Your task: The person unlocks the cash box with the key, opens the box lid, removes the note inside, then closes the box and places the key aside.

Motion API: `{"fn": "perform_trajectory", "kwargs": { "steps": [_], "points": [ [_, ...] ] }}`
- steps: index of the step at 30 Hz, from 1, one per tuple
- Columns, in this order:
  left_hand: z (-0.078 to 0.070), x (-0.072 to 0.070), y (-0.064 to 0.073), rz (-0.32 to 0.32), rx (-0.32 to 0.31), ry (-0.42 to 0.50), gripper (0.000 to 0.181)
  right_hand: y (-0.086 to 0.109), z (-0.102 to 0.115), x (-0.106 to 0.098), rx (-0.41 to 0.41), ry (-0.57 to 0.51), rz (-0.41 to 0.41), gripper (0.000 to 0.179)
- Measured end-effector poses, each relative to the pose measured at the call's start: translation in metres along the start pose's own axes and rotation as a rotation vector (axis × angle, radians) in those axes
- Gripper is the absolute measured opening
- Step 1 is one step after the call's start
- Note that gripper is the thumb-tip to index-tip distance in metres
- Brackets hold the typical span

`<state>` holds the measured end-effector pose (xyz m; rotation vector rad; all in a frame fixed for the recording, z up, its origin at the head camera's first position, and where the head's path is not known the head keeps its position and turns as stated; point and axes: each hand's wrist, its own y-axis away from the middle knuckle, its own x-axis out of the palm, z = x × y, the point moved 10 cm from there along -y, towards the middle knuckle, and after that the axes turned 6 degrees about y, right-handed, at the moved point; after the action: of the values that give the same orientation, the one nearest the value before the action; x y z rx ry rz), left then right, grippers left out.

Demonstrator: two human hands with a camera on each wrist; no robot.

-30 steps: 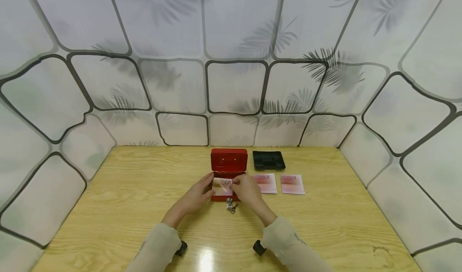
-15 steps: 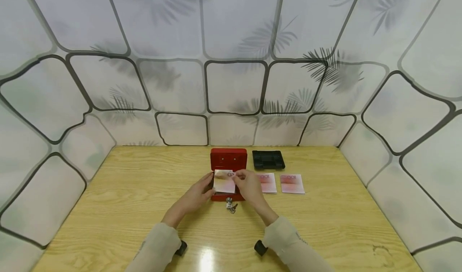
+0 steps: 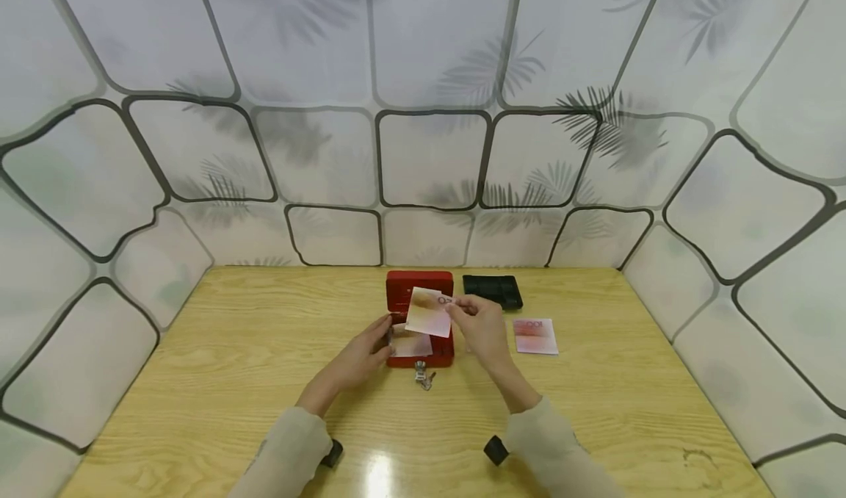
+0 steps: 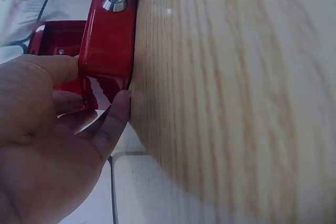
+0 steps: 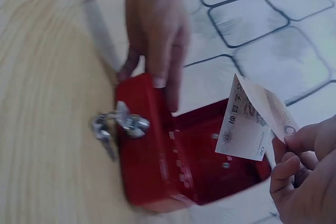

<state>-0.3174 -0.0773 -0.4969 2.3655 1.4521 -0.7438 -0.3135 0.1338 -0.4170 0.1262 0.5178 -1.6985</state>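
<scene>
A red cash box (image 3: 447, 352) stands with its lid (image 3: 398, 286) raised. At its left side my left hand (image 3: 360, 355) grips the wall; in the left wrist view the thumb lies at the rim and fingers reach low on the side. My right hand (image 3: 487, 333) pinches a folded banknote (image 3: 426, 316) by its right edge, over the box. In the right wrist view this banknote (image 5: 244, 124) hangs partly unfolded from thumb and fingers. Another banknote (image 3: 411, 345) lies inside the box. Keys (image 3: 426, 383) hang from the front lock (image 4: 115, 2).
Behind my right hand lies a black tray (image 3: 505, 292). To the right, a pink folded banknote stack (image 3: 536, 336) marked 100 rests on the wooden table (image 3: 264, 336). The other pink stack is hidden behind my right hand. A patterned curtain (image 3: 429, 160) rises along the table's back edge.
My right hand has lifted the banknote up out of the box and carried it to the right, uncovering another banknote inside. My left hand has stayed at the box's left side.
</scene>
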Motion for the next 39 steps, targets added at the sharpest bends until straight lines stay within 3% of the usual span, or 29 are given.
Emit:
{"fn": "perform_trajectory", "kwargs": {
  "steps": [3, 11, 22, 25, 31, 39],
  "points": [
    [0.000, 0.000, 0.000, 0.004, -0.011, 0.005, 0.062, 0.000, 0.005, -0.019, 0.003, -0.028, -0.015, 0.010],
    [-0.002, 0.000, -0.001, 0.005, 0.026, 0.008, 0.062, 0.004, 0.003, -0.081, 0.018, 0.029, -0.083, 0.017],
    [-0.002, 0.001, -0.001, -0.004, 0.021, -0.010, 0.061, 0.014, -0.030, -0.182, 0.057, 0.184, -0.206, 0.025],
    [-0.004, 0.001, 0.000, -0.004, 0.016, -0.005, 0.061, 0.014, -0.041, -0.204, 0.075, 0.270, -0.187, 0.028],
    [-0.005, 0.000, 0.001, -0.006, 0.005, -0.003, 0.061, 0.012, -0.059, -0.241, 0.095, 0.336, -0.156, 0.034],
    [-0.004, 0.001, 0.001, 0.001, 0.002, -0.004, 0.062, 0.004, -0.085, -0.263, 0.157, 0.514, -0.040, 0.041]
  ]
}}
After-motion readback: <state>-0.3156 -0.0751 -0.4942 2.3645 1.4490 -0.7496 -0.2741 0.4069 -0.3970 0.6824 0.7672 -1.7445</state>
